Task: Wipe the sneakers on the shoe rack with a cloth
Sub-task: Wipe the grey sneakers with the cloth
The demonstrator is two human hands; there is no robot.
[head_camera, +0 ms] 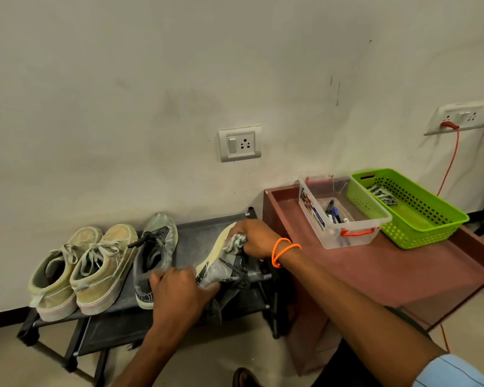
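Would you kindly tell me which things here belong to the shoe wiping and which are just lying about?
In use: cloth in right hand; tipped grey sneaker held by left hand; upright grey sneaker; beige sneakers; shoe rack.
Idle: green basket; clear box; wall socket.

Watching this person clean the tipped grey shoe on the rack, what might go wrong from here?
The grey sneaker lies tipped on its side near the shoe rack front edge, held only by the left hand; a hard rub could slide it off. Its loose laces may snag the cloth gripped by the right hand.
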